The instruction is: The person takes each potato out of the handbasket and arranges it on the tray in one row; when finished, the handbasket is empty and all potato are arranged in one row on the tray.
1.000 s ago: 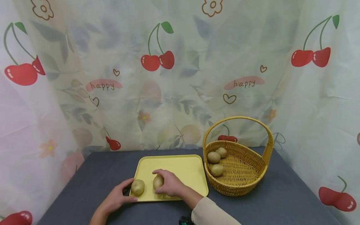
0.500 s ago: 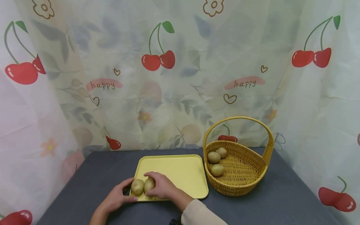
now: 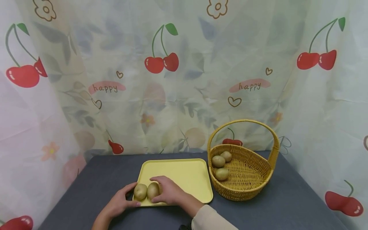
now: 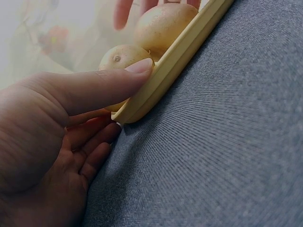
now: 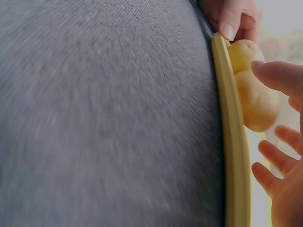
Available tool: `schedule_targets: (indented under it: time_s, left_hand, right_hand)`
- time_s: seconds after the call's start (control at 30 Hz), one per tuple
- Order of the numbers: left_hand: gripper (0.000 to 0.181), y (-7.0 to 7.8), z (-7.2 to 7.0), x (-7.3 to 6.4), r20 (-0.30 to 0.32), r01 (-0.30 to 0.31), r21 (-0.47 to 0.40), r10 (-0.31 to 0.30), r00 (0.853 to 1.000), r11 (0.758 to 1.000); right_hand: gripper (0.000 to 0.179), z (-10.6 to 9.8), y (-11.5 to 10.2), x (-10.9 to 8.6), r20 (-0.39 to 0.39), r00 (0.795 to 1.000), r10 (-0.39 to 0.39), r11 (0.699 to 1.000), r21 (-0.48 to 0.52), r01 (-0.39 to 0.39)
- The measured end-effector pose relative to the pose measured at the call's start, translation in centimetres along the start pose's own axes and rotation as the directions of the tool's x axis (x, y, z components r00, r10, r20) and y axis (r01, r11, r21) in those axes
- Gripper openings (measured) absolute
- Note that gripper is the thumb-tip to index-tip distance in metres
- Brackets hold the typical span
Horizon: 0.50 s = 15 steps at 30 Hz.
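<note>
On the yellow tray (image 3: 184,179) two potatoes lie side by side near its front left corner. My left hand (image 3: 119,201) grips that corner, thumb on the front rim and fingers at the left side, around the outer potato (image 3: 140,192). In the left wrist view, the thumb (image 4: 113,87) lies over the rim close to this potato. Around the inner potato (image 3: 153,191) curves my right hand (image 3: 170,191); its fingers and thumb are spread in the right wrist view, with a gap between the fingers (image 5: 272,156) and the potato.
A wicker basket (image 3: 244,195) with a tall handle stands right of the tray, holding three potatoes (image 3: 218,161) at its left side. Dark cloth (image 3: 258,214) covers the table. A cherry-print curtain (image 3: 184,95) hangs behind and at both sides.
My right hand moved left with the inner potato, setting it beside the outer one, then loosened its hold and drew slightly right. My left hand stayed at the tray corner.
</note>
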<state>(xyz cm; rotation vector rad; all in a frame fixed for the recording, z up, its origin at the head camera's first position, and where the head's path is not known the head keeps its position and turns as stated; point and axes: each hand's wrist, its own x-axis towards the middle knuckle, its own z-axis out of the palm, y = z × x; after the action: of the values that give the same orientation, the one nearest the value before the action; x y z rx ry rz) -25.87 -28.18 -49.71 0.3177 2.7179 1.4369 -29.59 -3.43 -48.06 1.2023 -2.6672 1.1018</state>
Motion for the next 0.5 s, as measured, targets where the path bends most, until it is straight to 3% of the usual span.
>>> schedule_targets:
  time_s: [0.2,0.5]
  left_hand:
    - [0.085,0.1,0.2,0.1,-0.012,0.002,0.019,-0.002,1.000,1.000]
    - [0.086,0.2,0.1,0.0,-0.011,0.034,0.036,-0.034,0.999,0.999]
  right_hand:
    - [0.068,-2.3,0.1,-1.5,0.001,1.000,-0.008,1.000,0.020,0.008]
    - [0.056,-8.4,-0.1,-3.9,0.103,0.995,0.005,0.998,0.058,-0.011]
